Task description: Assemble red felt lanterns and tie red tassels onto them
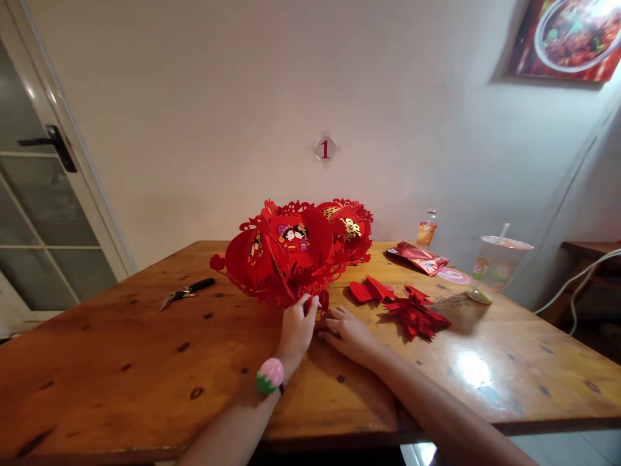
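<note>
A red paper lantern [301, 249] with cut-out edges, cartoon couples and the word "Love" rests on the wooden table in front of me. My left hand [298, 329], wearing a band with a pink and green strawberry, is closed at the lantern's lower front edge, thumb and fingers pinching its red paper. My right hand [350, 333] lies low on the tabletop just right of it, fingers loosely extended beside the lantern's base; I see nothing held in it. Behind the front lantern, a second red lantern [350, 226] shows gold characters.
Folded red paper pieces [417, 314] and flat red pieces [371, 290] lie to the right. Keys [187, 292] are at left. Further right are a red packet [420, 257], a small bottle [427, 230] and a plastic cup [499, 265] with a straw. A wall stands behind the table [145, 382].
</note>
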A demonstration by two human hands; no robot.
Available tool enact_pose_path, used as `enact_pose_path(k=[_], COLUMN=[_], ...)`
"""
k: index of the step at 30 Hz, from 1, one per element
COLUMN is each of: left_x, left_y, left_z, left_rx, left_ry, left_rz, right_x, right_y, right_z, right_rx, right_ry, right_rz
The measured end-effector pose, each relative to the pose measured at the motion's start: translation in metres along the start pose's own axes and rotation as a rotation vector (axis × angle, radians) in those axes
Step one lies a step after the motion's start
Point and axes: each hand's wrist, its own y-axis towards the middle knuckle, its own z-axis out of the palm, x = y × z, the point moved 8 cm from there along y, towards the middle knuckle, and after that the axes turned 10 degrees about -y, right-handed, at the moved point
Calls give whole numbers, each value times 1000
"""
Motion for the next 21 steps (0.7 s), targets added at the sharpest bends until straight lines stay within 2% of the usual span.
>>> enact_pose_path(k=[6, 11, 21], left_x=[6, 12, 11], left_y=[-1, -8, -14], left_z=[15, 18, 16], left_rx=[177, 279, 349], left_ry=[211, 370, 456], left_rz=[-47, -116, -145], right_x=[-12, -18, -22], right_y=[1, 0, -1], right_z=[1, -1, -4], right_rx=[25, 54, 21], right_ry=[21, 110, 232], right_rz=[15, 14, 7])
